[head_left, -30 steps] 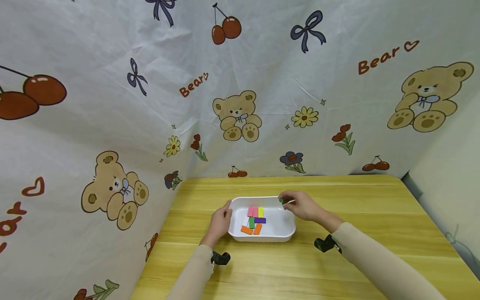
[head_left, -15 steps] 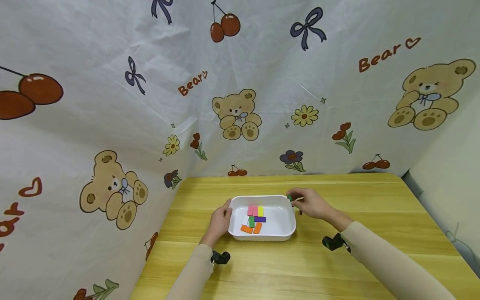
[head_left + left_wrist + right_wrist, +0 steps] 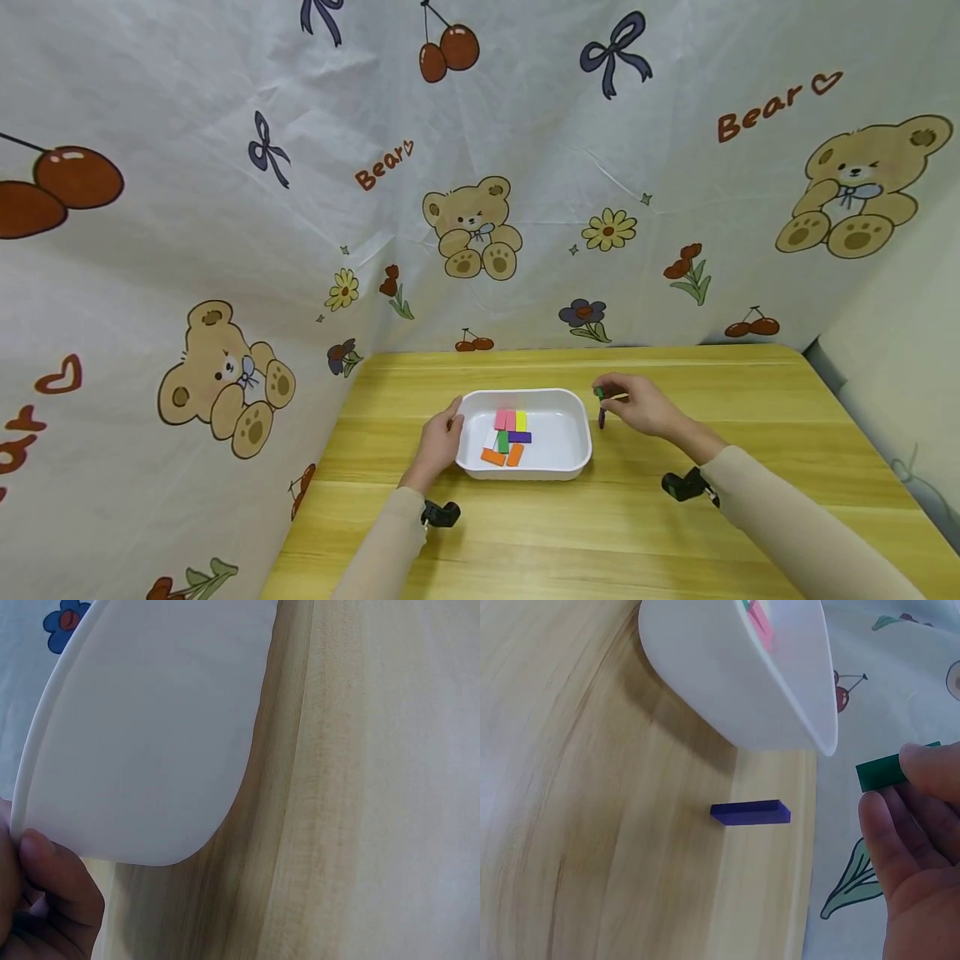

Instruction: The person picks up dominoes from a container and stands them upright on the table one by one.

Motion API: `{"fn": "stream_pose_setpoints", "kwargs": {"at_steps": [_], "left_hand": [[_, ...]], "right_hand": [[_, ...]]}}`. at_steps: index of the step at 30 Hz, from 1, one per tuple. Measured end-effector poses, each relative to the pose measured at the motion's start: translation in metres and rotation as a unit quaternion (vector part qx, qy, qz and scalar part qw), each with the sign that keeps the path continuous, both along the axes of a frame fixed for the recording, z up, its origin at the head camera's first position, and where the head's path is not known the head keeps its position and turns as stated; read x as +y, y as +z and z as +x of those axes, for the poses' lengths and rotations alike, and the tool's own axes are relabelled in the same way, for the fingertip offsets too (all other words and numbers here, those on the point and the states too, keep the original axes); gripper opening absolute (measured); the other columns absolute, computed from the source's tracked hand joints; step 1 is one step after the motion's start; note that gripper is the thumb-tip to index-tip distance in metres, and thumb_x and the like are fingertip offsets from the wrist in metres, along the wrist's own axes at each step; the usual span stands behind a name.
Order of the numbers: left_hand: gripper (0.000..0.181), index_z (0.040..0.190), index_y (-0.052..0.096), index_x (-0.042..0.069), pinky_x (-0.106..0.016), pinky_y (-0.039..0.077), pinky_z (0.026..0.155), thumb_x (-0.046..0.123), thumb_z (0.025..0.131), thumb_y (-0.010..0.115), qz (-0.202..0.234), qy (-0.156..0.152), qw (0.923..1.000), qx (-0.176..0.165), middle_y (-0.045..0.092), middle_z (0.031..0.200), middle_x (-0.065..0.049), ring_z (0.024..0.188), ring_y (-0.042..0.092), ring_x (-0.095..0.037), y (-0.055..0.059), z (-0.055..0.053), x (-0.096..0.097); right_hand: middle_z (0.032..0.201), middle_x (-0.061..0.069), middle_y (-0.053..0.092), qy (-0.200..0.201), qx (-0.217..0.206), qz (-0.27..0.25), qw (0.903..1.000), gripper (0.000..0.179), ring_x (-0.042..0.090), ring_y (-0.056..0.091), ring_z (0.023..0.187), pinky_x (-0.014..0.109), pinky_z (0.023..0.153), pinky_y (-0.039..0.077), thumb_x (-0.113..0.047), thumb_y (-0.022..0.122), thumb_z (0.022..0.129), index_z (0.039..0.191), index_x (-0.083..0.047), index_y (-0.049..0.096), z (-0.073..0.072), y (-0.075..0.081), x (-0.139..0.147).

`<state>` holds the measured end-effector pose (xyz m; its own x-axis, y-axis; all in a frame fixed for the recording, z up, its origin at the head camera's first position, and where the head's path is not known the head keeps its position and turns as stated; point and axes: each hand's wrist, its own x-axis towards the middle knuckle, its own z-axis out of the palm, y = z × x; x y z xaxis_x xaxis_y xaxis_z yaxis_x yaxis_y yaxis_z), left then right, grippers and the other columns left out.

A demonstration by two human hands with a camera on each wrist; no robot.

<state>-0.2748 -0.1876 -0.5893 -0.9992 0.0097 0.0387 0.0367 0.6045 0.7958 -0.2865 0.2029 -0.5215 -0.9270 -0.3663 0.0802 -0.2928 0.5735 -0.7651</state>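
My right hand (image 3: 636, 404) pinches a green domino block (image 3: 881, 774) between thumb and fingertips, out past the tray's right end. Below it a purple domino (image 3: 751, 813) stands upright on the table; in the head view the green one overlaps just above it. With its thumb over the rim, my left hand (image 3: 437, 442) grips the left end of the white plastic tray (image 3: 558, 437). Inside the tray, toward its left, lie flat dominoes: pink (image 3: 500, 419), yellow (image 3: 521, 421), purple (image 3: 520, 437), green (image 3: 503, 442), white (image 3: 491, 440) and orange (image 3: 492, 457).
The wood-grain table (image 3: 540, 542) extends around the tray on all sides. A white cloth (image 3: 547, 308) printed with bears and flowers hangs behind and to the left. Black camera mounts (image 3: 441, 514) sit at both wrists.
Holding the green domino, my right hand has moved right from above the tray's back right corner to beyond its right end. The standing purple domino has come into view. My left hand stays put.
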Motion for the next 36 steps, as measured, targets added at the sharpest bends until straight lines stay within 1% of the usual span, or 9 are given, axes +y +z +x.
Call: {"fn": "stream_pose_setpoints", "kwargs": {"at_steps": [5, 10, 14, 19, 23, 26, 28, 32, 36], "left_hand": [[0.046, 0.156, 0.046, 0.012, -0.044, 0.057, 0.097, 0.020, 0.110, 0.049, 0.003, -0.003, 1.0000, 0.004, 0.055, 0.151, -0.018, 0.129, 0.059, -0.028, 0.000, 0.000, 0.000], [0.047, 0.156, 0.047, 0.010, -0.048, 0.055, 0.102, 0.019, 0.110, 0.050, 0.005, -0.001, 1.0000, 0.005, 0.056, 0.150, -0.020, 0.135, 0.057, -0.031, -0.002, 0.001, 0.000], [0.046, 0.154, 0.048, 0.009, -0.049, 0.054, 0.104, 0.018, 0.110, 0.051, 0.000, -0.001, 0.9999, 0.014, 0.057, 0.148, -0.021, 0.134, 0.057, -0.033, -0.003, 0.001, 0.000], [0.046, 0.154, 0.048, 0.008, -0.049, 0.053, 0.105, 0.018, 0.110, 0.050, 0.002, -0.003, 0.9999, 0.017, 0.057, 0.148, -0.022, 0.134, 0.057, -0.033, -0.001, 0.001, 0.000], [0.046, 0.154, 0.048, 0.009, -0.043, 0.058, 0.093, 0.018, 0.109, 0.051, 0.000, -0.001, 0.9999, 0.015, 0.061, 0.143, -0.022, 0.118, 0.064, -0.028, 0.000, 0.000, 0.000], [0.046, 0.155, 0.048, 0.010, -0.040, 0.058, 0.086, 0.018, 0.109, 0.051, -0.004, 0.001, 0.9999, 0.015, 0.063, 0.140, -0.021, 0.108, 0.063, -0.025, 0.000, 0.000, 0.000], [0.046, 0.155, 0.049, 0.010, -0.041, 0.058, 0.090, 0.019, 0.109, 0.051, -0.004, 0.002, 0.9999, 0.015, 0.062, 0.142, -0.021, 0.110, 0.063, -0.024, 0.000, 0.000, 0.000], [0.046, 0.154, 0.049, 0.010, -0.048, 0.054, 0.103, 0.018, 0.109, 0.051, 0.001, 0.002, 0.9998, 0.019, 0.059, 0.147, -0.021, 0.124, 0.061, -0.028, 0.001, 0.001, 0.000], [0.045, 0.154, 0.049, 0.008, -0.050, 0.052, 0.106, 0.018, 0.109, 0.051, 0.000, 0.002, 0.9998, 0.021, 0.057, 0.149, -0.020, 0.132, 0.058, -0.031, 0.000, 0.002, 0.000]], "right_hand": [[0.119, 0.014, 0.070, -0.014, -0.007, 0.003, 0.9999, 0.025, 0.033, 0.066, 0.114, 0.048, 0.095, 0.059, -0.004, 0.063, 0.100, 0.125, -0.002, 0.067, -0.001, -0.006, 0.006], [0.122, 0.019, 0.069, -0.028, -0.015, -0.001, 0.9995, 0.026, 0.035, 0.066, 0.115, 0.049, 0.097, 0.058, -0.003, 0.063, 0.101, 0.126, -0.001, 0.066, -0.001, -0.012, 0.009], [0.123, 0.023, 0.069, -0.043, -0.017, 0.002, 0.9989, 0.027, 0.037, 0.066, 0.115, 0.050, 0.096, 0.058, -0.003, 0.063, 0.100, 0.127, 0.000, 0.066, -0.003, -0.016, 0.012], [0.120, 0.020, 0.070, -0.060, -0.019, 0.005, 0.9980, 0.026, 0.037, 0.066, 0.114, 0.048, 0.093, 0.059, -0.003, 0.064, 0.100, 0.125, 0.001, 0.066, -0.006, -0.025, 0.015], [0.119, 0.021, 0.071, -0.065, -0.019, -0.005, 0.9977, 0.025, 0.038, 0.067, 0.113, 0.048, 0.093, 0.059, -0.002, 0.064, 0.099, 0.124, 0.002, 0.067, -0.007, -0.033, 0.017], [0.119, 0.022, 0.070, -0.064, -0.015, -0.007, 0.9978, 0.025, 0.039, 0.068, 0.112, 0.047, 0.091, 0.060, -0.002, 0.064, 0.099, 0.123, 0.003, 0.066, -0.006, -0.038, 0.017], [0.119, 0.021, 0.071, -0.069, -0.015, -0.008, 0.9975, 0.025, 0.039, 0.068, 0.112, 0.047, 0.091, 0.060, -0.002, 0.065, 0.099, 0.123, 0.003, 0.066, -0.006, -0.041, 0.017], [0.122, 0.020, 0.070, -0.081, -0.025, -0.005, 0.9964, 0.027, 0.039, 0.066, 0.115, 0.050, 0.094, 0.059, -0.002, 0.064, 0.099, 0.125, 0.003, 0.066, -0.006, -0.048, 0.018], [0.125, 0.022, 0.069, -0.082, -0.036, -0.009, 0.9959, 0.027, 0.042, 0.065, 0.117, 0.049, 0.093, 0.059, -0.001, 0.063, 0.099, 0.126, 0.003, 0.065, -0.005, -0.055, 0.018]]}}
